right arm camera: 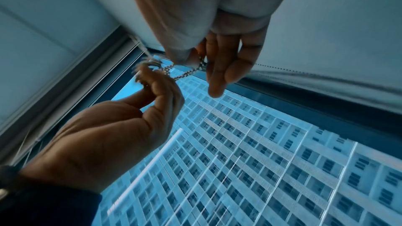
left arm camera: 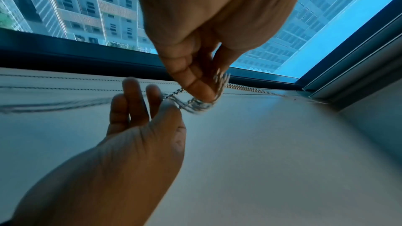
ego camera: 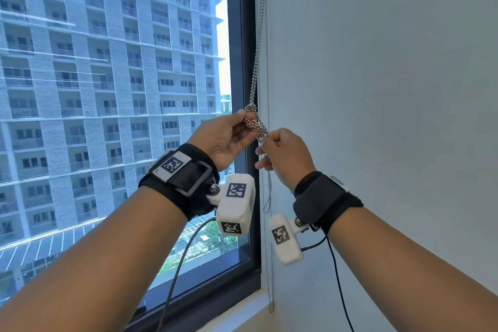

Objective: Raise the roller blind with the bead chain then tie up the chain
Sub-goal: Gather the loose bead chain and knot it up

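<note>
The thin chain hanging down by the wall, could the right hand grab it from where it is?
Probably yes. The right hand pinches the knotted bead chain, and the thin chain hangs just beside and below it along the wall, with nothing between. It would have to let go of the bundle first.

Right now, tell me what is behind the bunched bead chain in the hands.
Behind the bunched bead chain, pinched by the left hand and right hand, are the white wall and thin hanging strands. The fingers hide part of the bunch.

Left hand (left arm camera: 195, 44) pinches bunched bead chain (left arm camera: 195, 103); right hand (left arm camera: 139, 126) pinches its other end.
</note>
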Tool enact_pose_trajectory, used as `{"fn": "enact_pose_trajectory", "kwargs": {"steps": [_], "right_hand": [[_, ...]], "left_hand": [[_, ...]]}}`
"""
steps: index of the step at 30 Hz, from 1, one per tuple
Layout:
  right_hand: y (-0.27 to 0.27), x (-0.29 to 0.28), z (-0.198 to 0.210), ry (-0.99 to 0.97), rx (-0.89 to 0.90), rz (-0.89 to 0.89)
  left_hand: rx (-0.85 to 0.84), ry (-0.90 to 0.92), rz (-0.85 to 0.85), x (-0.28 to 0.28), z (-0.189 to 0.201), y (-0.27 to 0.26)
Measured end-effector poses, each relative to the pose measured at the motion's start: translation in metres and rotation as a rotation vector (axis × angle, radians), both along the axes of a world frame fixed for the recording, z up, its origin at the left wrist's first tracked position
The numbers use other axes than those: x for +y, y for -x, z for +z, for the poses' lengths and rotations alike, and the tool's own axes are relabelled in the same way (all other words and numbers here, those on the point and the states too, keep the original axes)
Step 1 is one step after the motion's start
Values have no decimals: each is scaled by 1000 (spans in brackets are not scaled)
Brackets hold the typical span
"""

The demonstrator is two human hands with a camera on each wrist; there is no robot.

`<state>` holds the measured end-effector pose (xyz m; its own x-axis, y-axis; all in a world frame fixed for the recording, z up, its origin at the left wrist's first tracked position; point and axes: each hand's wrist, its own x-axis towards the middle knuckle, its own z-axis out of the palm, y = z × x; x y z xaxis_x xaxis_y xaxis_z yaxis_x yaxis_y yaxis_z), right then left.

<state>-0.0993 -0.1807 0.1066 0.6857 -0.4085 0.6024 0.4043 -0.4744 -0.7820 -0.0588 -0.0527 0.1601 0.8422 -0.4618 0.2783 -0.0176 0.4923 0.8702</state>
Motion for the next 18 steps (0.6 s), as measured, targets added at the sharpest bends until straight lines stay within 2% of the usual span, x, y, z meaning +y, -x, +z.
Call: {"fn": "enact_pose_trajectory", "kwargs": {"steps": [2, 5, 10, 14, 18], "right_hand": [[-1, 1, 0, -92, -29, 47], [0, 3, 3, -191, -66, 105], [3, 2, -2, -92, -56, 72], [1, -4, -6, -61, -39, 94], [1, -12, -7, 31, -26, 28]], "left_hand": [[66, 32, -38, 1, 2, 1], [63, -38, -43, 3, 6, 4], [-40, -117, -83, 9, -1, 9], [1, -220, -181, 11, -12, 5], [95, -323, -332, 19, -20, 0]]}}
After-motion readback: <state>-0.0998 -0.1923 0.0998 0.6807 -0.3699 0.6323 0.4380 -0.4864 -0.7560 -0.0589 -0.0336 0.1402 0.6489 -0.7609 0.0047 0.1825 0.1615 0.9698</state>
